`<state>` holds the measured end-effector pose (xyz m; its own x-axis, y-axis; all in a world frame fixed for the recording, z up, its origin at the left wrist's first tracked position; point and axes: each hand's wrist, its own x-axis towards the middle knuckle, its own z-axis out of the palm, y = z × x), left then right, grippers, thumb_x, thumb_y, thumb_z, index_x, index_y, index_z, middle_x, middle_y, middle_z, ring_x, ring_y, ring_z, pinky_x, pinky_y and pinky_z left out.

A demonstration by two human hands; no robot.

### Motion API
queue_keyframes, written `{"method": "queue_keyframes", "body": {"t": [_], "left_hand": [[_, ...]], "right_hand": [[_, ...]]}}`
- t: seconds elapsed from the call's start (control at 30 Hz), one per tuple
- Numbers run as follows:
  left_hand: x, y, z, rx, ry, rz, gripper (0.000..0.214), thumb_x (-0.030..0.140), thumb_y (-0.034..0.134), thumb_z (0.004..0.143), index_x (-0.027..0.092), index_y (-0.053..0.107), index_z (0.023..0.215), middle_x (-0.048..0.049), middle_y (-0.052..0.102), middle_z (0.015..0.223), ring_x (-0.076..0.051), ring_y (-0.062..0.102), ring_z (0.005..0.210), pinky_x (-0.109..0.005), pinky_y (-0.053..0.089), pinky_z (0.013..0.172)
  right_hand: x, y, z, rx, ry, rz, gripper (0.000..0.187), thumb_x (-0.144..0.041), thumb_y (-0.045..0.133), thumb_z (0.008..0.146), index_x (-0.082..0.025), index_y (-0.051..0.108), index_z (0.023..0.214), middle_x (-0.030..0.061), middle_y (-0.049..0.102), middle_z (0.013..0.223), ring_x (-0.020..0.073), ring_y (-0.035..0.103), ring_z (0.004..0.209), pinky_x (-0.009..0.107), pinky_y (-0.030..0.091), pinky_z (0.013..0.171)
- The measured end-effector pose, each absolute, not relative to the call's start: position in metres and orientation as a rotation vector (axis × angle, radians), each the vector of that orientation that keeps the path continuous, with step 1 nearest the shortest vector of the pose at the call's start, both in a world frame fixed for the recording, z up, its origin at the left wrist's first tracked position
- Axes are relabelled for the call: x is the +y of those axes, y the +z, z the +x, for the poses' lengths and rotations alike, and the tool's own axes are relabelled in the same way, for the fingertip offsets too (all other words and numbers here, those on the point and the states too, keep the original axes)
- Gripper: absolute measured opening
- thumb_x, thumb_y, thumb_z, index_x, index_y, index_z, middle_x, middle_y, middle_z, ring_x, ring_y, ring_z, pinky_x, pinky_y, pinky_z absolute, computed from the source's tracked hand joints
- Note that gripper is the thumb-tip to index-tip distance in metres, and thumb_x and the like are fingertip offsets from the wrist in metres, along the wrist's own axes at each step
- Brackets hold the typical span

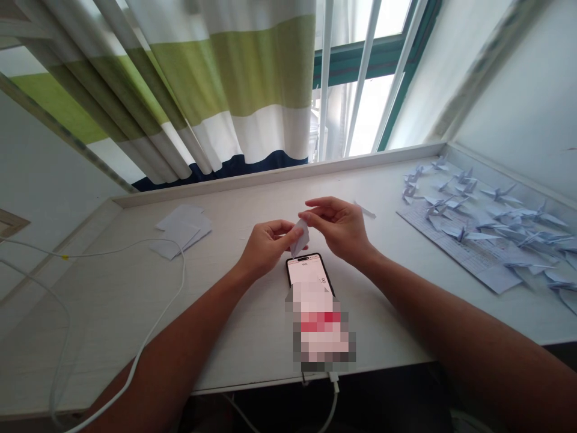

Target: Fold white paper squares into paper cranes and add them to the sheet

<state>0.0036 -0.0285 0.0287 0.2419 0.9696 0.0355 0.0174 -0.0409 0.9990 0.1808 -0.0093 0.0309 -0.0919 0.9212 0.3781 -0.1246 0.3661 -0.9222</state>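
Above the top end of a phone [311, 270], a small folded piece of white paper [299, 239] is pinched between my fingers. My left hand [267, 245] grips it from the left, thumb on its face. From the right, my right hand [339, 227] pinches the paper's upper tip between thumb and a finger, its other fingers stretched over it. The phone lies on the table with its screen lit, part of it blurred out. Behind my right hand lies a thin white paper strip [365, 209].
Several folded paper cranes [498, 192] crowd the right of the white table [234, 337], some on a printed sheet [460, 252]. Loose paper squares [183, 228] lie at left. A white cable [184, 270] loops over my left forearm. Behind hang a striped curtain [261, 72] and window bars [360, 84].
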Motion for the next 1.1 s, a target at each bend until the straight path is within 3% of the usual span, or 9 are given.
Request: {"method": "queue_keyframes", "body": {"t": [0.23,0.33,0.47,0.93,1.03,1.1], "left_hand": [[-0.03,0.031,0.004,1.004,0.975,1.294,0.046,0.051,0.081,0.075,0.011,0.073,0.095,-0.0125,0.079,0.087,-0.027,0.077,0.074,-0.043,0.064,0.074],[-0.028,0.031,0.001,1.034,1.066,1.307,0.048,0.053,0.082,0.073,0.011,0.074,0.094,-0.0124,0.079,0.086,-0.027,0.076,0.071,-0.043,0.065,0.072],[-0.026,0.031,-0.001,1.045,1.071,1.278,0.051,0.055,0.083,0.072,0.01,0.074,0.095,-0.0123,0.078,0.083,-0.027,0.076,0.07,-0.044,0.065,0.073],[-0.027,0.031,0.004,1.013,0.96,1.241,0.044,0.048,0.082,0.075,0.011,0.071,0.096,-0.0146,0.078,0.098,-0.025,0.077,0.079,-0.038,0.063,0.072],[-0.025,0.03,0.002,1.017,0.982,1.272,0.04,0.046,0.081,0.077,0.011,0.071,0.092,-0.0123,0.077,0.088,-0.021,0.075,0.071,-0.034,0.061,0.069],[-0.022,0.029,-0.001,1.012,0.989,1.327,0.036,0.046,0.08,0.079,0.011,0.071,0.087,-0.01,0.076,0.081,-0.017,0.071,0.063,-0.029,0.057,0.064]], "right_hand": [[-0.002,0.027,0.185,-1.346,1.131,-0.832,0.042,-0.043,0.082,0.077,-0.018,0.071,0.108,0.0071,0.079,0.092,0.0214,0.074,0.085,0.04,0.061,0.082],[-0.001,0.024,0.185,-1.494,1.162,-0.847,0.037,-0.049,0.078,0.079,-0.017,0.076,0.097,0.0082,0.078,0.093,0.0211,0.072,0.084,0.038,0.06,0.08],[-0.001,0.022,0.185,-1.623,1.129,-0.88,0.037,-0.054,0.074,0.081,-0.017,0.076,0.081,0.0055,0.075,0.077,0.0176,0.068,0.072,0.033,0.057,0.071],[-0.004,0.018,0.18,-1.528,1.051,-0.938,0.037,-0.052,0.073,0.084,-0.016,0.068,0.078,0.0046,0.071,0.072,0.0169,0.067,0.066,0.032,0.056,0.064],[-0.003,0.016,0.181,-1.535,1.07,-0.917,0.034,-0.05,0.074,0.084,-0.017,0.066,0.088,0.004,0.071,0.077,0.017,0.068,0.069,0.032,0.057,0.068],[-0.002,0.015,0.183,-1.54,1.056,-0.885,0.038,-0.045,0.075,0.083,-0.019,0.064,0.108,0.0031,0.072,0.082,0.0178,0.069,0.074,0.034,0.058,0.072]]}}
